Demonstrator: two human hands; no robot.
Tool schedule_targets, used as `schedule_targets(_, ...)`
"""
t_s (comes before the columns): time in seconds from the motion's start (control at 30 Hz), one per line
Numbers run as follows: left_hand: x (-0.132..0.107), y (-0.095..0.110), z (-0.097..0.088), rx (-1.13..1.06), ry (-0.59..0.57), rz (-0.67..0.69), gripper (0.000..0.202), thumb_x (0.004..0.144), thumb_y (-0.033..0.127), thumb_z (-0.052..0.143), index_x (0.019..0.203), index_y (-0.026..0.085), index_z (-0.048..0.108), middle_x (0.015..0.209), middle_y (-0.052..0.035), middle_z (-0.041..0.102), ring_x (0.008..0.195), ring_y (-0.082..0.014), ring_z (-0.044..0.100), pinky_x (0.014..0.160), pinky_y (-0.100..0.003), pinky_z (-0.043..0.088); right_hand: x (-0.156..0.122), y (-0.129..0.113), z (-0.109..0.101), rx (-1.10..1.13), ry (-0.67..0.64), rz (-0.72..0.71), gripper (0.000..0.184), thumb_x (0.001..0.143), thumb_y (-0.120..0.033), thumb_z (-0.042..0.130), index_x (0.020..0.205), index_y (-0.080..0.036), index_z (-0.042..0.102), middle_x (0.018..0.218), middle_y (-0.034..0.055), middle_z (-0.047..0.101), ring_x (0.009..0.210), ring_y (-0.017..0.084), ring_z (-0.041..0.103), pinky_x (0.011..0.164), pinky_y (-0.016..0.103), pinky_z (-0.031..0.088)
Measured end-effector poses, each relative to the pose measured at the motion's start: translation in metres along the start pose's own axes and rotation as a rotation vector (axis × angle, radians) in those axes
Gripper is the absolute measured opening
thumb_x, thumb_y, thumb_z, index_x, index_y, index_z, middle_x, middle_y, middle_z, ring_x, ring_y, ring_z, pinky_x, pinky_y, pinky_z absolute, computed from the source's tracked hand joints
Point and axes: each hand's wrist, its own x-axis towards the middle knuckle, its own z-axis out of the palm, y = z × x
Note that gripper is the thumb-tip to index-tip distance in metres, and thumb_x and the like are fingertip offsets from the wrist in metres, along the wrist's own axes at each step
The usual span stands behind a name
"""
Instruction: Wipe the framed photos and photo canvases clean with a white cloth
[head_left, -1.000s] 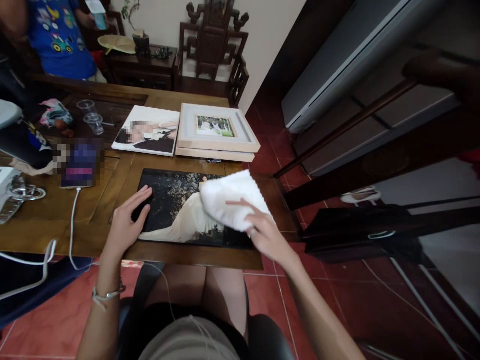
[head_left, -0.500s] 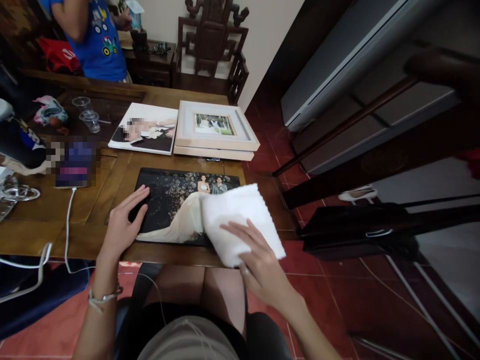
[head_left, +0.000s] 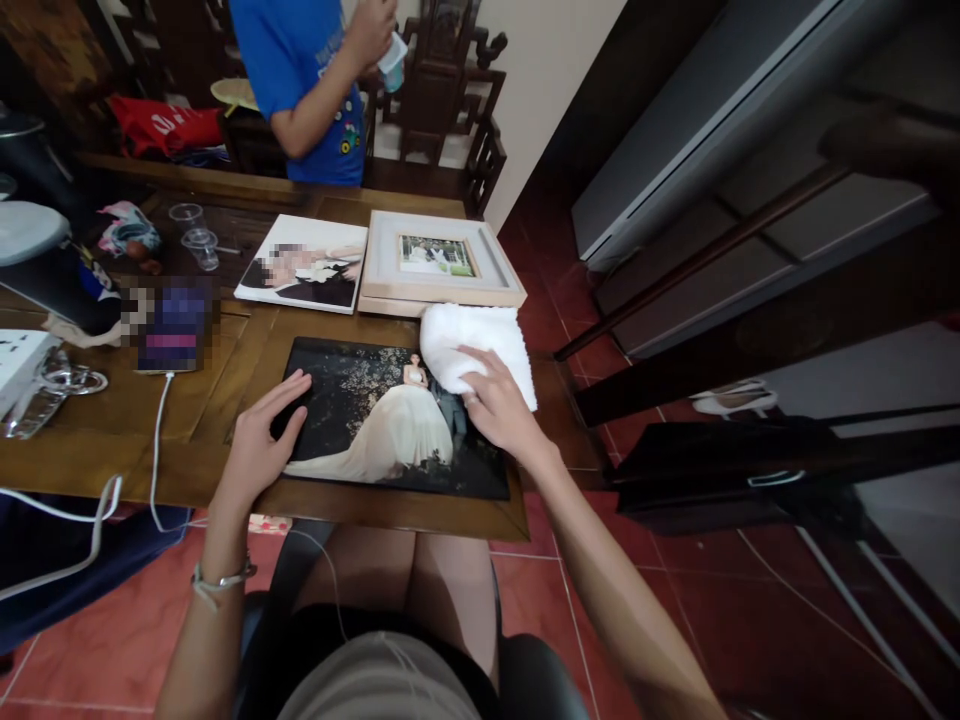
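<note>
A dark wedding photo panel point(head_left: 390, 430) lies flat at the front edge of the wooden table. My left hand point(head_left: 266, 440) rests at its left edge, fingers stretched out and thumb apart, steadying nothing between them. On the panel's upper right part my right hand point(head_left: 499, 405) presses a white towel point(head_left: 487, 345), its fingers bent into the cloth. The towel hides the panel's top right corner and touches or nearly touches the stacked frames behind. The pale dress in the picture is uncovered.
Behind lie a white-edged photo panel point(head_left: 307, 265) and stacked light wooden frames point(head_left: 442, 260). A phone point(head_left: 172, 330) on a white cable, clear cups point(head_left: 199, 245) and a dark tumbler point(head_left: 52, 270) stand left. A person in a blue shirt point(head_left: 300, 70) holds a small cup across the table.
My right hand has moved the towel away from me, from the panel's lower right to its upper right. My left hand stays at the left edge. The person behind has moved right.
</note>
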Motion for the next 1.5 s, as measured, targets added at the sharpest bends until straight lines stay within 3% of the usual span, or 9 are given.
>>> schedule_targets(0.17,0.0,-0.001,0.0,-0.008,0.008,0.001,0.036,0.095,0.035,0.052,0.127,0.021,0.063,0.136,-0.0067,0.061,0.13,-0.0234,0.054,0.113,-0.047,0.039,-0.022,-0.027,0.004,-0.129,-0.057,-0.03,0.023,0.071,-0.003,0.046,0.08,-0.017,0.062,0.146,0.0186,0.048,0.14,0.038,0.035,0.113,0.07,0.021)
schedule_targets(0.3,0.0,-0.001,0.0,-0.013,0.001,-0.005,0.036,0.095,0.034,0.052,0.126,0.021,0.063,0.136,-0.0073,0.061,0.131,-0.0235,0.053,0.113,-0.046,0.039,-0.074,-0.072,-0.013,-0.064,-0.034,-0.108,0.019,0.071,-0.003,0.046,0.07,-0.018,0.057,0.14,0.0198,0.054,0.136,0.036,0.04,0.111,0.069,0.029)
schedule_targets(0.47,0.0,-0.001,0.001,-0.013,-0.003,-0.004,0.036,0.095,0.033,0.052,0.126,0.02,0.063,0.136,-0.008,0.061,0.131,-0.0235,0.053,0.113,-0.045,0.039,-0.104,-0.114,-0.046,0.129,-0.168,-0.15,0.023,0.061,-0.004,0.046,0.07,-0.022,0.057,0.13,0.008,0.064,0.127,0.029,0.051,0.107,0.055,0.043)
schedule_targets(0.63,0.0,0.0,0.0,-0.013,-0.009,-0.006,0.036,0.095,0.034,0.051,0.126,0.019,0.063,0.136,-0.0079,0.061,0.131,-0.0237,0.053,0.113,-0.047,0.039,-0.073,-0.074,-0.034,0.183,-0.115,-0.133,0.021,0.068,-0.006,0.046,0.073,-0.021,0.06,0.126,0.0093,0.066,0.121,0.03,0.055,0.102,0.055,0.046)
schedule_targets(0.83,-0.001,0.0,-0.001,-0.02,-0.009,-0.012,0.036,0.096,0.034,0.05,0.126,0.02,0.063,0.136,-0.0081,0.061,0.131,-0.0231,0.053,0.113,-0.048,0.039,-0.012,-0.017,-0.002,0.001,-0.031,-0.024,0.019,0.077,-0.01,0.046,0.08,-0.017,0.063,0.138,0.0174,0.055,0.134,0.036,0.042,0.111,0.065,0.03)
schedule_targets(0.97,-0.001,0.0,0.0,-0.015,-0.008,-0.011,0.036,0.096,0.036,0.049,0.126,0.022,0.063,0.136,-0.0072,0.061,0.131,-0.0232,0.053,0.113,-0.049,0.039,-0.014,-0.033,0.006,-0.122,-0.057,-0.007,0.019,0.076,-0.008,0.048,0.079,-0.017,0.064,0.146,0.0161,0.049,0.141,0.039,0.033,0.113,0.072,0.019)
schedule_targets(1.27,0.0,0.0,0.0,-0.01,-0.017,-0.021,0.036,0.096,0.035,0.05,0.127,0.021,0.062,0.137,-0.0074,0.06,0.131,-0.0242,0.052,0.113,-0.048,0.038,-0.1,-0.115,-0.044,0.142,-0.165,-0.121,0.023,0.067,-0.003,0.046,0.075,-0.021,0.059,0.133,0.0095,0.062,0.129,0.03,0.05,0.11,0.058,0.04)
schedule_targets(1.37,0.0,0.0,0.0,-0.017,-0.015,-0.014,0.037,0.096,0.034,0.051,0.127,0.02,0.062,0.137,-0.0079,0.06,0.132,-0.0236,0.052,0.114,-0.046,0.038,-0.094,-0.105,-0.052,0.244,-0.215,-0.134,0.025,0.065,-0.002,0.046,0.073,-0.022,0.058,0.129,0.0067,0.065,0.125,0.028,0.055,0.107,0.052,0.045)
schedule_targets(1.5,0.0,0.002,-0.001,-0.021,-0.01,-0.015,0.036,0.095,0.033,0.051,0.127,0.02,0.062,0.137,-0.0073,0.06,0.131,-0.0231,0.053,0.113,-0.046,0.039,-0.059,-0.054,-0.031,0.267,-0.11,-0.035,0.021,0.068,-0.005,0.043,0.069,-0.022,0.055,0.129,0.0081,0.064,0.128,0.028,0.052,0.111,0.055,0.039)
